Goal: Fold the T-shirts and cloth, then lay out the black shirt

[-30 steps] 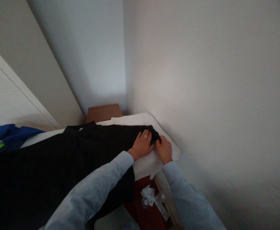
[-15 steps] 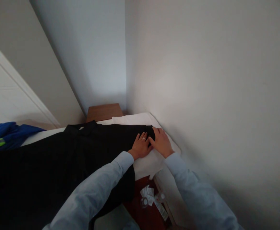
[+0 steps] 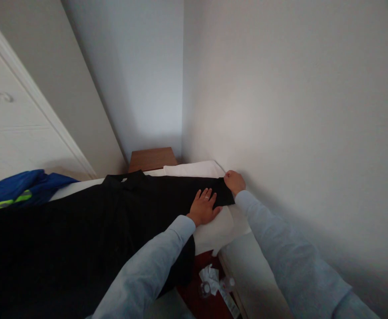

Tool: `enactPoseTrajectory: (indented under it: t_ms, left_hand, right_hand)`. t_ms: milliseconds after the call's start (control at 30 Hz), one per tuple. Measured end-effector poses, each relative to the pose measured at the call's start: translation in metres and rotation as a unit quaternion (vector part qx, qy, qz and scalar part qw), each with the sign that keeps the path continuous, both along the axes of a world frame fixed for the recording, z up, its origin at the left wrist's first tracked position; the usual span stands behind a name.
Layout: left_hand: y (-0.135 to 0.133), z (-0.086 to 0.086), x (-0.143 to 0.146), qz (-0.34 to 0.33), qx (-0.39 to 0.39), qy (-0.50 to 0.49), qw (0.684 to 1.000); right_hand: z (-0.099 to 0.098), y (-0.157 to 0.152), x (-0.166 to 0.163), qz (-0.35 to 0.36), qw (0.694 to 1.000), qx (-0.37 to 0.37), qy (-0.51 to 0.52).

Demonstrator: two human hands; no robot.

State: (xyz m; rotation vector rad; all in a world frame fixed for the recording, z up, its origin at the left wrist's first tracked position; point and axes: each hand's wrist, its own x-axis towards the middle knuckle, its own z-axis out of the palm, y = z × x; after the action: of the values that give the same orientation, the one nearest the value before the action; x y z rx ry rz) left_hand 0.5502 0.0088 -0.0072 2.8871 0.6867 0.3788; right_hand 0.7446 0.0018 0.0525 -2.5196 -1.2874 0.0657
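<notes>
A black shirt (image 3: 90, 235) with a collar lies spread over a white-covered surface (image 3: 210, 237), one sleeve stretched toward the wall. My left hand (image 3: 205, 207), a ring on one finger, rests flat on that sleeve with its fingers spread. At the far end of the sleeve, my right hand (image 3: 235, 182) is closed on the upper corner of the cuff, close to the wall. The lower part of the shirt runs out of view at the left, where it is too dark to make out folds.
Blue cloth with yellow-green stripes (image 3: 27, 190) lies at the left. A brown wooden stand (image 3: 153, 159) fills the far corner. Below my arms, a dark red surface (image 3: 202, 266) carries clear bottles (image 3: 205, 290) and crumpled white paper (image 3: 210, 275). The wall (image 3: 296, 124) rises close at the right.
My right hand has gone from beside my left hand outward to the sleeve's end and closed on it. The sleeve end is now drawn out flat. My left hand stays on the sleeve.
</notes>
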Motion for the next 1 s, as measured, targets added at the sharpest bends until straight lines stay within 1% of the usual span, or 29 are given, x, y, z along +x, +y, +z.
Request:
enactPoseTrajectory:
  t_ms: [67,200,267,367,467,600,700,833,1000]
  left_hand:
    - [0.000,-0.001,0.000,0.004,-0.001,-0.002,1.000]
    - [0.000,-0.002,0.001,0.007,-0.009,-0.003,1.000]
    - [-0.001,-0.001,0.001,0.005,-0.014,-0.002,1.000]
    - [-0.003,0.001,0.000,0.004,-0.015,-0.003,1.000]
    - [-0.003,0.001,-0.002,0.005,-0.015,0.002,1.000]
    - [-0.003,0.002,-0.003,0.006,-0.018,0.008,1.000]
    - [-0.004,0.002,-0.004,0.005,-0.018,0.005,1.000]
    - [-0.004,0.001,-0.003,0.005,-0.017,0.002,1.000]
    - [-0.005,0.000,-0.003,0.005,-0.006,-0.003,1.000]
  right_hand:
    - [-0.002,0.006,0.001,0.016,1.000,0.001,0.020]
    - [-0.004,0.017,-0.002,0.100,0.992,0.000,0.070]
    - [-0.002,0.021,-0.001,0.109,0.990,-0.002,0.094]
    - [0.005,0.026,0.006,0.076,0.988,-0.002,0.135]
    - [0.011,0.030,0.016,0.015,0.980,0.006,0.198]
    - [0.009,0.033,0.021,-0.074,0.951,0.027,0.298]
    - [0.005,0.033,0.019,-0.115,0.925,0.038,0.361]
    - [0.002,0.035,0.018,-0.120,0.903,0.053,0.410]
    - [0.001,0.042,0.022,-0.070,0.896,0.022,0.437]
